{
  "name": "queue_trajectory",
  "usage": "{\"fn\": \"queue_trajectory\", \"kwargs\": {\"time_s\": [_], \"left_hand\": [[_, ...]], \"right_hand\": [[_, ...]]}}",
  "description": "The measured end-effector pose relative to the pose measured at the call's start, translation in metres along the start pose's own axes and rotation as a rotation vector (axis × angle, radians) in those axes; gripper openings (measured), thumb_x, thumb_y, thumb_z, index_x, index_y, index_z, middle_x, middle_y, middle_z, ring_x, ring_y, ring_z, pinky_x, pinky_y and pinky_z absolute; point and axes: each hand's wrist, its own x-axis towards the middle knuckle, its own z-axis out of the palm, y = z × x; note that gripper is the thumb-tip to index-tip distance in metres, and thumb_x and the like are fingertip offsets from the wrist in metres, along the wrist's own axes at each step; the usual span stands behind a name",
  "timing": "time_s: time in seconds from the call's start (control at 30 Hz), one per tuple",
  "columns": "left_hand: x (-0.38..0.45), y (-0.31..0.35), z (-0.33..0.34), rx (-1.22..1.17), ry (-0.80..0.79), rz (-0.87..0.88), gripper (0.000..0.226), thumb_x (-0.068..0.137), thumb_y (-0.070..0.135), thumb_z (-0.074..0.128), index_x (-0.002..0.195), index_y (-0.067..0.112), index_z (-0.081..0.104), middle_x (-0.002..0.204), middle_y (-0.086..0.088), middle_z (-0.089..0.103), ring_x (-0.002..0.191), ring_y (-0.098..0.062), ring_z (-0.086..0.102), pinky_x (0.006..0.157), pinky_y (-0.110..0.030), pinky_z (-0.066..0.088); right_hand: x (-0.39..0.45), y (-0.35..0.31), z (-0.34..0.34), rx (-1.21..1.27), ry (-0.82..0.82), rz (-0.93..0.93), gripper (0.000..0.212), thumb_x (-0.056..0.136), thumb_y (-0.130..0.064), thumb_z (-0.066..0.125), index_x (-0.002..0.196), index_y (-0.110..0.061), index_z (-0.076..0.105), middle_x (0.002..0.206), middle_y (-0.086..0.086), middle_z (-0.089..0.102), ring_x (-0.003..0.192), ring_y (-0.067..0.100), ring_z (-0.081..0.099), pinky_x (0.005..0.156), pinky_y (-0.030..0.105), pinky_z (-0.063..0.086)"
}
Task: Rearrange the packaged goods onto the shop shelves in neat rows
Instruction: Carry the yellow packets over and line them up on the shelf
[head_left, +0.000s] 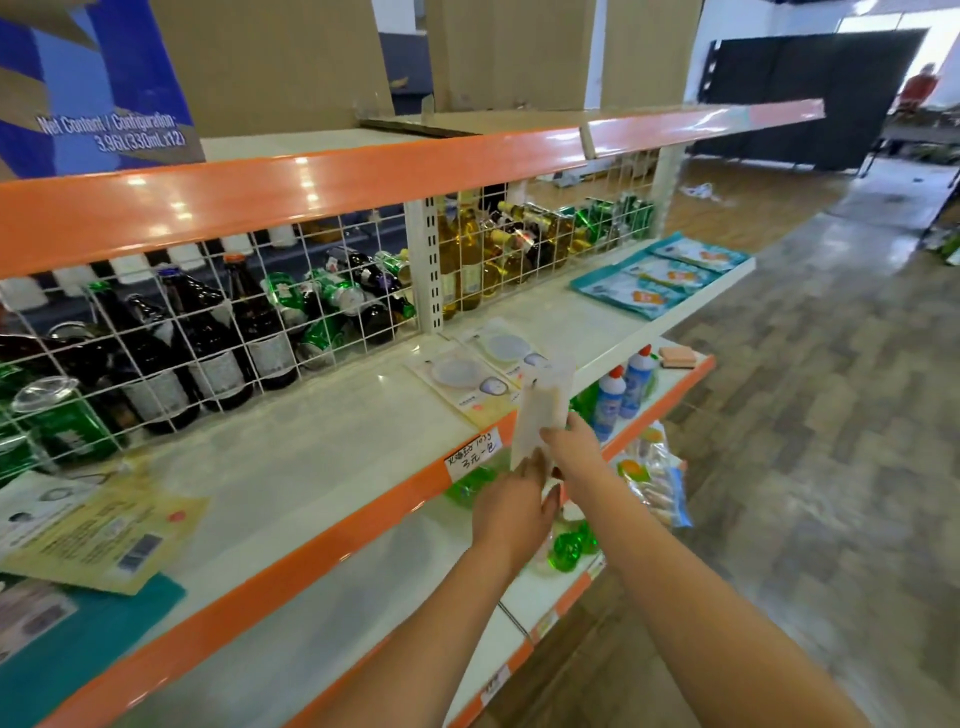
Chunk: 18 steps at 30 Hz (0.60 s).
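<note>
A: Head view: what fills it?

B: The shelf (291, 467), white boards with orange edges. Above it, cardboard boxes (280, 57). Behind its wire back, dark bottles (208, 343), green cans (322, 312) and yellow bottles (467, 260).

A: And on the shelf itself?

B: At its far right end, three teal packs (660, 278) lying flat in a row. At its left end, a tan pack (109, 535) overlapping other flat packs. Near its middle, two flat cards (483, 364) with round blisters, side by side.

A: Where is the pack being handled?

B: A pale pack (543, 405), blurred, stands upright in front of the shelf's orange edge, just before the cards, above a handwritten tag (472, 453).

A: The grips?

B: The right hand (569, 441) pinches the pack's lower right side. The left hand (511, 506) holds its bottom edge, fingers curled up to it.

A: Below the shelf?

B: Blue-and-white cleaner bottles (621, 389), a pink sponge (678, 357), green bottles (571, 545), a bag (657, 483) of something orange.
</note>
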Motion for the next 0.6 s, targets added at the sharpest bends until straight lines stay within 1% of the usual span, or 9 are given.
{"fn": "queue_trajectory", "kwargs": {"time_s": [0.07, 0.13, 0.2, 0.27, 0.33, 0.37, 0.47, 0.53, 0.6], "left_hand": [[-0.003, 0.001, -0.002, -0.1, 0.009, 0.068, 0.046, 0.1, 0.042, 0.034, 0.139, 0.019, 0.041, 0.121, -0.005, 0.061, 0.108, -0.026, 0.059, 0.081, -0.035, 0.046], [0.002, -0.004, 0.001, -0.198, 0.009, 0.128, 0.039, 0.098, 0.043, 0.037, 0.127, 0.022, 0.052, 0.117, 0.0, 0.063, 0.108, -0.023, 0.058, 0.083, -0.033, 0.044], [0.011, -0.009, 0.005, -0.253, -0.035, 0.168, 0.041, 0.098, 0.047, 0.036, 0.126, 0.023, 0.055, 0.123, 0.004, 0.062, 0.115, -0.019, 0.055, 0.09, -0.031, 0.041], [0.022, -0.012, 0.007, -0.253, -0.083, 0.176, 0.053, 0.095, 0.051, 0.03, 0.134, 0.021, 0.051, 0.135, 0.004, 0.055, 0.126, -0.017, 0.048, 0.1, -0.03, 0.036], [0.035, -0.016, 0.013, -0.183, -0.067, 0.19, 0.05, 0.098, 0.047, 0.031, 0.136, 0.021, 0.05, 0.139, 0.004, 0.052, 0.128, -0.016, 0.046, 0.104, -0.03, 0.035], [0.043, -0.017, 0.016, -0.152, -0.054, 0.19, 0.045, 0.099, 0.043, 0.033, 0.135, 0.021, 0.05, 0.139, 0.004, 0.052, 0.127, -0.016, 0.047, 0.104, -0.03, 0.037], [0.063, -0.016, 0.027, -0.109, -0.041, 0.164, 0.04, 0.1, 0.042, 0.033, 0.124, 0.022, 0.057, 0.131, 0.003, 0.058, 0.115, -0.014, 0.055, 0.096, -0.031, 0.047], [0.073, -0.011, 0.033, -0.091, -0.051, 0.16, 0.04, 0.1, 0.042, 0.032, 0.122, 0.021, 0.057, 0.127, 0.003, 0.06, 0.11, -0.014, 0.056, 0.092, -0.032, 0.048], [0.081, -0.003, 0.038, -0.067, -0.081, 0.152, 0.039, 0.1, 0.04, 0.032, 0.124, 0.021, 0.056, 0.126, 0.001, 0.059, 0.113, -0.015, 0.054, 0.094, -0.032, 0.047]], "right_hand": [[0.004, 0.002, -0.012, 0.043, 0.033, 0.03, 0.033, 0.093, 0.0, 0.043, 0.125, -0.001, 0.051, 0.106, 0.014, 0.056, 0.094, 0.027, 0.053, 0.073, 0.036, 0.05], [0.004, 0.004, -0.026, 0.115, 0.059, 0.087, 0.028, 0.094, 0.001, 0.045, 0.119, -0.007, 0.052, 0.097, 0.011, 0.058, 0.085, 0.026, 0.056, 0.059, 0.03, 0.046], [0.004, 0.006, -0.04, 0.204, 0.084, 0.13, 0.027, 0.094, 0.002, 0.046, 0.117, -0.01, 0.052, 0.087, 0.008, 0.059, 0.074, 0.023, 0.057, 0.054, 0.031, 0.047], [0.006, 0.01, -0.056, 0.264, 0.141, 0.132, 0.032, 0.092, 0.006, 0.049, 0.124, 0.001, 0.051, 0.094, 0.015, 0.062, 0.076, 0.026, 0.058, 0.06, 0.035, 0.053], [0.005, 0.012, -0.072, 0.281, 0.203, 0.141, 0.04, 0.091, 0.006, 0.051, 0.131, 0.004, 0.047, 0.116, 0.025, 0.059, 0.089, 0.031, 0.058, 0.077, 0.045, 0.052], [0.005, 0.013, -0.081, 0.288, 0.216, 0.149, 0.041, 0.092, 0.005, 0.052, 0.132, 0.004, 0.046, 0.123, 0.026, 0.057, 0.091, 0.032, 0.057, 0.082, 0.048, 0.049], [0.004, 0.017, -0.103, 0.311, 0.262, 0.173, 0.037, 0.093, 0.0, 0.053, 0.129, 0.005, 0.049, 0.124, 0.027, 0.056, 0.084, 0.035, 0.059, 0.087, 0.052, 0.046], [0.01, 0.024, -0.118, 0.319, 0.283, 0.205, 0.035, 0.093, -0.003, 0.054, 0.127, 0.003, 0.05, 0.12, 0.024, 0.058, 0.097, 0.041, 0.059, 0.088, 0.055, 0.046], [0.019, 0.03, -0.132, 0.327, 0.299, 0.218, 0.037, 0.093, -0.006, 0.056, 0.128, 0.002, 0.05, 0.122, 0.025, 0.058, 0.107, 0.044, 0.058, 0.089, 0.057, 0.047]]}}
